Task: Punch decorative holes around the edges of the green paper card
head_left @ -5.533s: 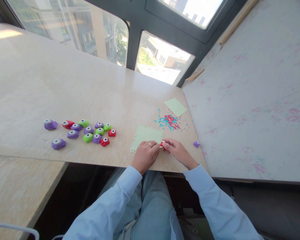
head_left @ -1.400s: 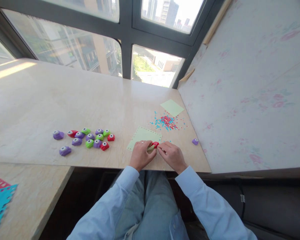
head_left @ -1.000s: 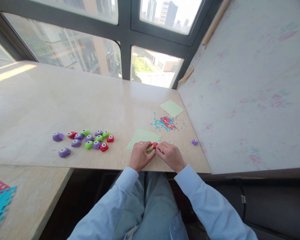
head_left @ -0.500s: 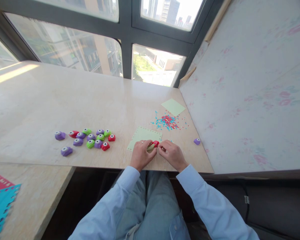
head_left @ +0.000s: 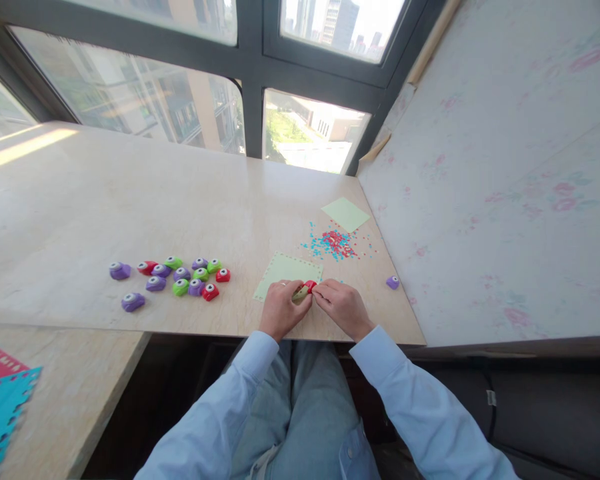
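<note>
A pale green sheet of paper (head_left: 293, 268) with small holes along its edges lies in front of me, its near edge bent up between my hands. My left hand (head_left: 283, 311) is closed on that near edge, thumb and fingers pinched. A small red craft punch (head_left: 309, 285) sits at the paper's edge between my two hands. My right hand (head_left: 345, 309) has its fingers pinched together against the punch's right side. Fingers partly hide the punch, so how its slot meets the paper cannot be made out.
Several purple, green and red craft punches (head_left: 181, 287) stand at the left; a purple punch (head_left: 393, 282) is by the wall. Red and blue paper bits (head_left: 336, 243) lie beyond my hands, near another green sheet (head_left: 345, 214). Blue punched paper (head_left: 11, 413) lies lower left.
My right hand has shifted slightly left, its fingers closer together at the punch. The red punch is turned a little; the paper stays in my left hand.
</note>
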Demonstrator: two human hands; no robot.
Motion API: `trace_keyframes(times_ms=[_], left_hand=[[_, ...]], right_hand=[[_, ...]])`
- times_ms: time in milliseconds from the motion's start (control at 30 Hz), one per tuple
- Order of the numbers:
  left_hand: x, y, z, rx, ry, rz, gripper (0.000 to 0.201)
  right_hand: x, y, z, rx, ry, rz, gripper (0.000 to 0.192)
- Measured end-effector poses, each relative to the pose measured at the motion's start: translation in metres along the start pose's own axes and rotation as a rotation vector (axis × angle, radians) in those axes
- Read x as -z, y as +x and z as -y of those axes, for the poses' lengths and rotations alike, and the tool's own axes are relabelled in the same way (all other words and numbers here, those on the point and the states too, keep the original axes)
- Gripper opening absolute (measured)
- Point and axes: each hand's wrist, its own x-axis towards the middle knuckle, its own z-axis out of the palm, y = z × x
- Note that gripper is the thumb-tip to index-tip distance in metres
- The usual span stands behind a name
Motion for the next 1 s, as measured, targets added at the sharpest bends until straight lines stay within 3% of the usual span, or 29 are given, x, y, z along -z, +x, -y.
trace_keyframes(times_ms=[367, 1000], left_hand=[[0.0018, 0.0001, -0.0024, -0.005, 0.033, 0.007, 0.007], [0.0018, 0.0002, -0.0030, 0.007, 0.012, 0.014, 0.010]], right_hand=[[0.0033, 0.0080, -0.0037, -0.018, 0.104, 0.109, 0.013], [0.0052, 0.0071, -0.0077, -0.086, 0.353, 0.108, 0.014]])
